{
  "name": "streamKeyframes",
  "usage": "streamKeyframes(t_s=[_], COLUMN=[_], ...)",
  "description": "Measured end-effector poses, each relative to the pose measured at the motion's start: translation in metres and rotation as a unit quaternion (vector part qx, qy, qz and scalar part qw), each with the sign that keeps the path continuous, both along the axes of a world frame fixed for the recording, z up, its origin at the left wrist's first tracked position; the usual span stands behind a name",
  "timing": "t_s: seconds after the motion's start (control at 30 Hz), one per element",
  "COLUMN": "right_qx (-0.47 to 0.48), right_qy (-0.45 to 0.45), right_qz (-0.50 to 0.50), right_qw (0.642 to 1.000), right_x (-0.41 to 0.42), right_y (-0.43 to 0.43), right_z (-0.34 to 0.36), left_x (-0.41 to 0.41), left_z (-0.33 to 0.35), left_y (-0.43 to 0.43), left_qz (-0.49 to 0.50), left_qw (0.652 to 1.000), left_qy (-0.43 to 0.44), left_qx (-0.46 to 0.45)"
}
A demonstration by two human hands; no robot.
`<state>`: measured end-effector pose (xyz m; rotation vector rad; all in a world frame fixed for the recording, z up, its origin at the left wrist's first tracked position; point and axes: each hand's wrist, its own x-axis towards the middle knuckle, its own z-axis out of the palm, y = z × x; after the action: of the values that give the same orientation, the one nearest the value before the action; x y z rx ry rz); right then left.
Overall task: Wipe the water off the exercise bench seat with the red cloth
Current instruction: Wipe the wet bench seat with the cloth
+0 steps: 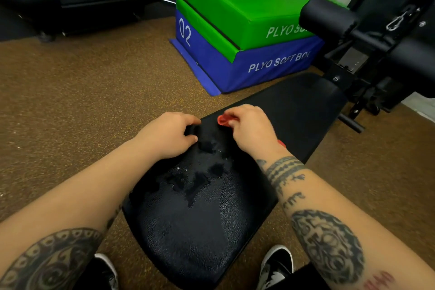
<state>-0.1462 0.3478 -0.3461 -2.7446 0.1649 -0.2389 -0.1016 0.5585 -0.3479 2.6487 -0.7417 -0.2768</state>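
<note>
Left hand sits curled at the seat's far left corner, though I cannot tell whether it grips. Water pools mid-seat, just short of both hands. Further right, the right hand clutches the bunched red cloth at the seat's far end.
</note>
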Motion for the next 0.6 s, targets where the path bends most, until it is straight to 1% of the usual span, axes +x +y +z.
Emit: streamKeyframes(t_s=[0.1, 0.2, 0.23, 0.3, 0.33, 0.37, 0.4, 0.43, 0.47, 0.5, 0.53, 0.57, 0.6], right_qx=[-0.057, -0.043, -0.037, -0.004, 0.036, 0.095, 0.159, 0.214, 0.243, 0.243, 0.227, 0.178, 0.103], right_qy=[0.010, 0.008, 0.028, 0.104, 0.155, 0.197, 0.211, 0.185, 0.125, 0.062, 0.022, 0.009, 0.010], right_qz=[0.100, 0.232, 0.266, 0.289, 0.281, 0.262, 0.235, 0.197, 0.150, 0.104, 0.068, 0.052, 0.056], right_qw=[0.993, 0.972, 0.963, 0.952, 0.947, 0.940, 0.935, 0.939, 0.950, 0.962, 0.971, 0.983, 0.993], right_x=[0.006, -0.014, -0.023, -0.041, -0.048, -0.054, -0.058, -0.058, -0.056, -0.051, -0.044, -0.039, -0.035], right_y=[0.003, -0.011, -0.015, -0.021, -0.024, -0.024, -0.024, -0.022, -0.019, -0.015, -0.010, -0.004, 0.002], right_z=[-0.005, 0.006, 0.011, 0.021, 0.027, 0.033, 0.036, 0.038, 0.037, 0.032, 0.025, 0.016, 0.006], left_x=[-0.001, -0.002, -0.001, 0.000, 0.000, 0.001, 0.001, 0.002, 0.002, 0.003, 0.003, 0.003, 0.003], left_z=[0.001, 0.000, 0.000, 0.001, 0.001, 0.001, 0.001, 0.001, 0.001, 0.001, 0.000, 0.000, 0.000], left_y=[-0.001, 0.000, 0.000, 0.000, 0.000, -0.001, -0.001, -0.002, -0.002, -0.003, -0.003, -0.003, -0.003], left_qz=[0.015, 0.019, 0.020, 0.022, 0.023, 0.024, 0.023, 0.023, 0.023, 0.023, 0.023, 0.022, 0.020], left_qw=[1.000, 1.000, 1.000, 0.999, 0.999, 0.999, 0.999, 0.999, 0.999, 0.999, 0.999, 0.999, 0.999], left_qy=[0.009, 0.009, 0.012, 0.019, 0.022, 0.022, 0.021, 0.020, 0.020, 0.019, 0.018, 0.015, 0.012], left_qx=[0.019, 0.021, 0.019, 0.018, 0.018, 0.018, 0.019, 0.020, 0.021, 0.021, 0.022, 0.023, 0.025])
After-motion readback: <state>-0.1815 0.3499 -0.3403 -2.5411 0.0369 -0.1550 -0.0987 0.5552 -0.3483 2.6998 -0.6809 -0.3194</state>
